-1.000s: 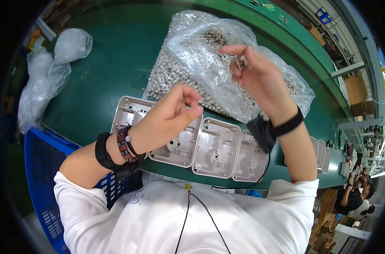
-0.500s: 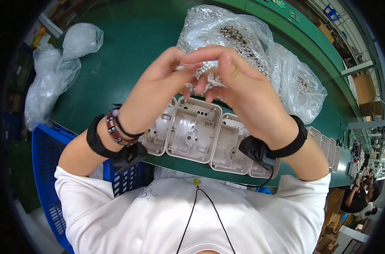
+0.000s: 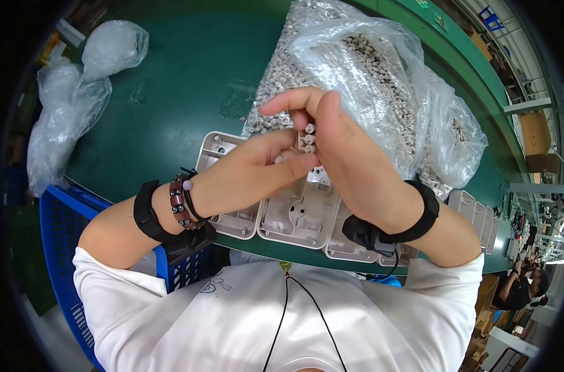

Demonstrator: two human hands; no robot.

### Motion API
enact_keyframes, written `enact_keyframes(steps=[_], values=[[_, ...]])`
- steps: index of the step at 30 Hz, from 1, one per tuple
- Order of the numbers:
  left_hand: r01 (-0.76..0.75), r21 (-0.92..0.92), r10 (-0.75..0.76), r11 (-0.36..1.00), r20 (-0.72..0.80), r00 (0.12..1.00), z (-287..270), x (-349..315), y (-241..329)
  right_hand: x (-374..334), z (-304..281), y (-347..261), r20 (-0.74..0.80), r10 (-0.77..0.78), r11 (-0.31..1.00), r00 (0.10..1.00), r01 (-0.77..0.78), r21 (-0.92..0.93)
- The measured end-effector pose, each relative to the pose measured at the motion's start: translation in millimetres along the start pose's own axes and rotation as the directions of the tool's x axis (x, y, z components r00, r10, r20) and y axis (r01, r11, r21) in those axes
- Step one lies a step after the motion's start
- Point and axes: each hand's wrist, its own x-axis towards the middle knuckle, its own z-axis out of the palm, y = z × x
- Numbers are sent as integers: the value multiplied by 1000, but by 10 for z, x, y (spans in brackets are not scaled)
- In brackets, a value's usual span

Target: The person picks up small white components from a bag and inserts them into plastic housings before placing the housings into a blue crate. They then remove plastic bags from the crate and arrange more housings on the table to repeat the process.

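Note:
My left hand (image 3: 254, 170) and my right hand (image 3: 353, 152) meet above a row of pale grey plastic housings (image 3: 297, 214). Between them sit small whitish plastic parts (image 3: 308, 139) with round knobs. The left thumb and fingertips close on these parts from the left. My right hand is cupped against them, its fingers curled, the index reaching out over the left hand. Whether more parts lie inside the right palm is hidden. Screw posts and holes show inside the housings, some of which my forearms and wrists partly cover.
Beyond my hands a large clear bag (image 3: 362, 80) spills many similar small parts on the green table (image 3: 183, 80). Crumpled clear plastic bags (image 3: 77, 111) lie at the left. A blue crate (image 3: 62, 260) stands by my left arm. More housings (image 3: 474, 214) sit right; another person (image 3: 520, 288) is beyond.
Both hands have come lower, and the left has moved inward beneath the right hand's fingers. The small parts now show more plainly between them. The view has shifted slightly.

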Motion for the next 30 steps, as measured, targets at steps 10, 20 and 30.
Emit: enact_keyframes(steps=[10,20,30], values=[[-201,46,207,978,-188,960,-71,49,-43,2,-302,30,246,-345,630,906,418,-655],[-196,717,296,669,-15,955,-117,-9,31,-136,-390,-19,195,-271,491,943,309,-814],[-167,616,239,770,-36,970,-79,19,3,-146,-370,-56,178,-179,413,968,238,-879]])
